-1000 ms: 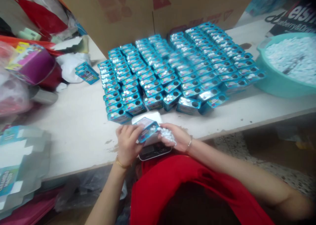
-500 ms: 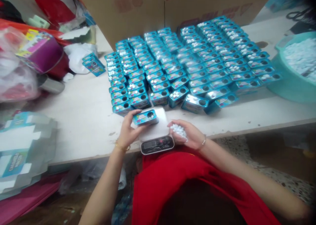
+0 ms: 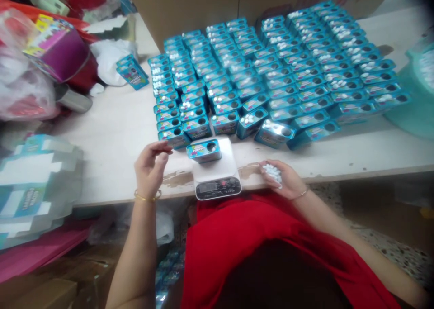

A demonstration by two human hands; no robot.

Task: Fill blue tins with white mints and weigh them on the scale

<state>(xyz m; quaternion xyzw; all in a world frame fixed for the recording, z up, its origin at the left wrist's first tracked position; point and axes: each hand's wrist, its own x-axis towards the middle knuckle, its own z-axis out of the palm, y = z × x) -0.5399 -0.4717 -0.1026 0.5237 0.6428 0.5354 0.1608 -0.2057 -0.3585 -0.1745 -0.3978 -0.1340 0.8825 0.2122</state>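
A blue tin [image 3: 204, 151] with a round hole in its top stands on the white kitchen scale [image 3: 226, 157] at the table's front edge. My left hand [image 3: 151, 166] is just left of the tin and apart from it, holding nothing, with thumb and bent fingers separated. To the right of the scale, my right hand [image 3: 286, 180] is cupped around a heap of small white candies [image 3: 272, 173]. Some white pieces show inside the tin's hole. The reading on the scale's display is too blurred to make out.
Rows of blue tins [image 3: 249, 80] stand behind the scale, many with white pieces on top. A turquoise basin [image 3: 407, 119] is at the right, a large cardboard box [image 3: 200, 3] at the back. Flattened printed cartons [image 3: 40, 182] lie left, near a purple box [image 3: 59, 51].
My left hand has let go of the tin and moved left, leaving it on the scale. My right hand has moved right, away from the scale, still with the candies. The view has shifted.
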